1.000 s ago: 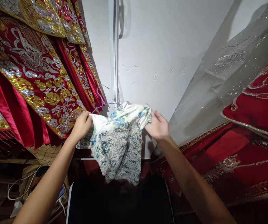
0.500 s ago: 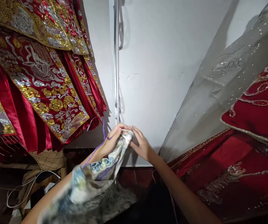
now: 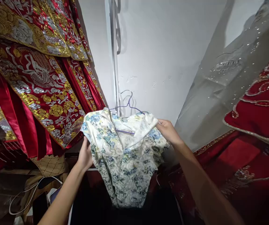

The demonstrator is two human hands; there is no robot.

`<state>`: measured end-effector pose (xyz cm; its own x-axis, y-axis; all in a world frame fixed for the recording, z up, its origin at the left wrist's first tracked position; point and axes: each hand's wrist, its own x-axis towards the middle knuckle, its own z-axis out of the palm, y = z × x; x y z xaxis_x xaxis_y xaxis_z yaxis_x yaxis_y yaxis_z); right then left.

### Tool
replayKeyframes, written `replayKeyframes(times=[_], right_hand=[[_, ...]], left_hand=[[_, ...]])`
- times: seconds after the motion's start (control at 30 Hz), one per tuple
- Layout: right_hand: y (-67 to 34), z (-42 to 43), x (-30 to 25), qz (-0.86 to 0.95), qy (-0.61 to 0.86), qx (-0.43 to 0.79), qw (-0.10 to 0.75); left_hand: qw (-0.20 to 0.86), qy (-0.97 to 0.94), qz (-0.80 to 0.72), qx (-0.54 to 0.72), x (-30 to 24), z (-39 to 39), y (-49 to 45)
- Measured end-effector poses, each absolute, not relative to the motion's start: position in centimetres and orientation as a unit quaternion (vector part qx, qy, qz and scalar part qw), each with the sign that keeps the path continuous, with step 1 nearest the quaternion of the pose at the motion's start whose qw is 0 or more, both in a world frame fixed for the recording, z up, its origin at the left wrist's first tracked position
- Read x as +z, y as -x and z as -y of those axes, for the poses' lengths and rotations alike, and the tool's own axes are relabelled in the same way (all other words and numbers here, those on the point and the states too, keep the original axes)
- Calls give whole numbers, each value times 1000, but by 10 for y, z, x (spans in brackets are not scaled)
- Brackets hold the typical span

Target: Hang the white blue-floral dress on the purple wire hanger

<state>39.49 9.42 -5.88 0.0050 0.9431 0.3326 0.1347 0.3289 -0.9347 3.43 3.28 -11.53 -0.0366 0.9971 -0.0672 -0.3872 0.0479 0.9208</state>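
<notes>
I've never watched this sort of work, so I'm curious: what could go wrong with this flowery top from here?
The flowery top could slide off the purple hanger, whose bar shows in the wide neckline. The right hand grips the cloth at one side; a hard tug might stretch it. The bare hook could snag the red sequined costume nearby.

Purple hanger (image 3: 129, 105) — floral shirt (image 3: 128, 162) on it
</notes>
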Motion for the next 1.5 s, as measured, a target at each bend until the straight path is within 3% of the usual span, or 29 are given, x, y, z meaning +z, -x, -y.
replayKeyframes(times=[0.2, 0.27, 0.37, 0.43, 0.5, 0.6, 0.67, 0.7, 0.9, 0.97, 1.07, 1.1, 1.27, 1.33, 1.5], right_hand=[[-352, -87, -52, 674, 421, 368, 483], [-355, -73, -73, 621, 469, 316, 542], [-355, -41, -121, 438, 546, 147, 698], [-342, -17, -156, 348, 571, 82, 739], [-318, 4, -185, 357, 575, 170, 716], [-274, 17, -206, 516, 514, 459, 508], [-248, 14, -209, 565, 467, 547, 404], [-238, 10, -208, 572, 460, 554, 394], [-230, 5, -203, 555, 448, 527, 462], [-238, 13, -201, 536, 441, 547, 468], [-247, 25, -199, 503, 449, 568, 473], [-247, 28, -198, 498, 450, 575, 468], [-239, 32, -196, 500, 432, 632, 406], [-239, 28, -192, 486, 427, 653, 394], [-255, -13, -139, 431, 414, 633, 492]], left_hand=[[538, -262, -500, 626, -174, 6, -20], [542, -285, -504, 609, -194, 16, -21], [571, -281, -500, 587, -216, 26, -28], [591, -245, -499, 584, -222, 28, -37], [605, -218, -496, 583, -222, 28, -46], [627, -213, -485, 572, -214, 28, -59], [639, -221, -477, 561, -210, 30, -65], [642, -226, -476, 557, -209, 31, -66], [612, -264, -503, 550, -223, 39, -49], [480, -296, -571, 596, -229, 39, -41], [195, -350, -655, 640, -232, 38, -47], [161, -388, -654, 629, -231, 38, -54], [326, -623, -522, 484, -223, 33, -103], [338, -643, -517, 453, -221, 28, -112], [297, -688, -529, 398, -220, 15, -118]])
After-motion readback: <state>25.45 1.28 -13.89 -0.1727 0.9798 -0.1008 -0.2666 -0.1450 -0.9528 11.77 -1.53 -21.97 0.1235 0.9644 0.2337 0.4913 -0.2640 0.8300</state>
